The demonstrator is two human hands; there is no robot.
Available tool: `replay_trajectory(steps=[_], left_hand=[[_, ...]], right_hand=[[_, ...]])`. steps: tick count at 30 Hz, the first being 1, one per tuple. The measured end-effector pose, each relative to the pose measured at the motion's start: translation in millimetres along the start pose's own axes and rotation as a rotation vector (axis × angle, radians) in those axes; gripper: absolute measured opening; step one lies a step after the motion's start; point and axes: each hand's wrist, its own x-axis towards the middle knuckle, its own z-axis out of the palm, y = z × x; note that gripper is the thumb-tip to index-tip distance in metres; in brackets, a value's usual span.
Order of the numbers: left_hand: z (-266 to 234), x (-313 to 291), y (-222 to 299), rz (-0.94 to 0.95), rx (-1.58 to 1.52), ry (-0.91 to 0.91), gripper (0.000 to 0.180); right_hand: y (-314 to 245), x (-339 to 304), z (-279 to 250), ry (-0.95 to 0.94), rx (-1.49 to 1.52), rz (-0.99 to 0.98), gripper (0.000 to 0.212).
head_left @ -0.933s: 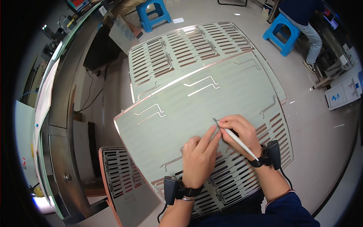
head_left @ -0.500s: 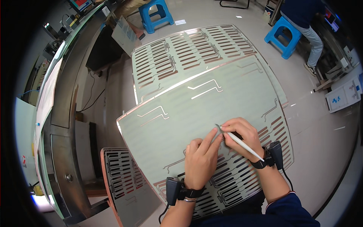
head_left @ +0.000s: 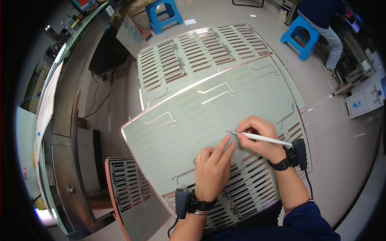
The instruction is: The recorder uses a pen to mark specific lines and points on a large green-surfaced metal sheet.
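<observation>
A pale green circuit panel [head_left: 189,124] with copper traces lies tilted before me. My left hand [head_left: 213,170] rests on it, open, index and middle fingers stretched forward and the others bent. My right hand [head_left: 259,134] is closed in a pen grip around a slim white-handled knife [head_left: 269,139]. The knife's small grey pointed blade is just ahead of my left fingertips, at the panel's plain middle area. Whether the tip touches the surface I cannot tell. Both wrists wear black straps with dark box-shaped devices.
Another copper-patterned panel [head_left: 159,62] lies under the far edge, and one more panel [head_left: 128,182] leans at lower left. A metal bench [head_left: 66,160] runs along the left. Two blue stools [head_left: 164,18] stand beyond; a person [head_left: 321,20] sits at the right one.
My right hand has turned, swinging the knife's handle end up and to the right, so the knife lies flatter. My left hand has stayed nearly in place.
</observation>
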Motion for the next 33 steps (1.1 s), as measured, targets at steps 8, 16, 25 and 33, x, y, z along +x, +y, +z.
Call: replay_trajectory(steps=[8, 16, 25, 33], left_hand=[[1.2, 0.4, -2.4, 0.045, 0.049, 0.026, 0.042], [0.7, -0.2, -2.7, 0.017, 0.029, 0.006, 0.042], [-0.6, 1.6, 0.3, 0.001, 0.012, 0.003, 0.042], [-2.8, 3.0, 2.9, 0.002, 0.025, -0.004, 0.041]], right_hand=[[2.4, 3.7, 1.3, -0.039, 0.036, 0.03, 0.011], [7.6, 3.0, 8.6, 0.032, -0.004, -0.043, 0.01], [7.8, 4.0, 7.4, 0.038, 0.009, -0.051, 0.01], [11.4, 21.7, -2.2, 0.193, -0.036, -0.061, 0.009]])
